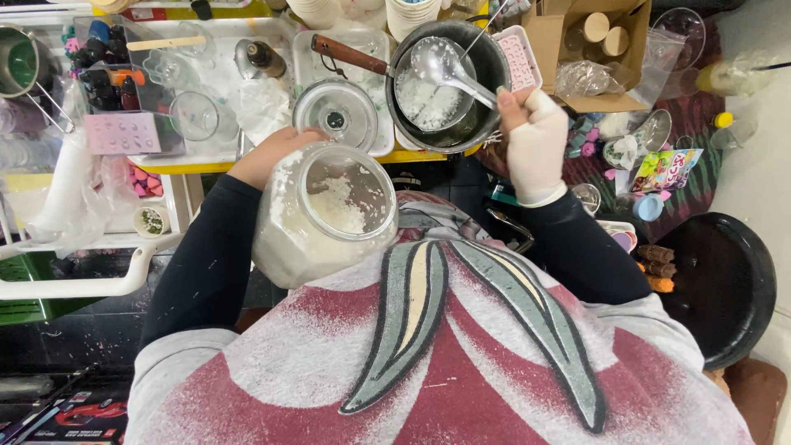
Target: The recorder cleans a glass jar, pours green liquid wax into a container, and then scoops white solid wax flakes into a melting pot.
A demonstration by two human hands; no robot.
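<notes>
Left hand [268, 156] grips tilted clear glass jar of white flakes [323, 213]; gloved right hand [535, 140] clenches metal spoon [445, 70] over dark saucepan [486, 49].

Both hands [272, 156] [534, 140] raised, gripping

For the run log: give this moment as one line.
left hand: holds tilted jar of white flakes | right hand, gloved: holds ladle over saucepan | lid: beside saucepan
</notes>
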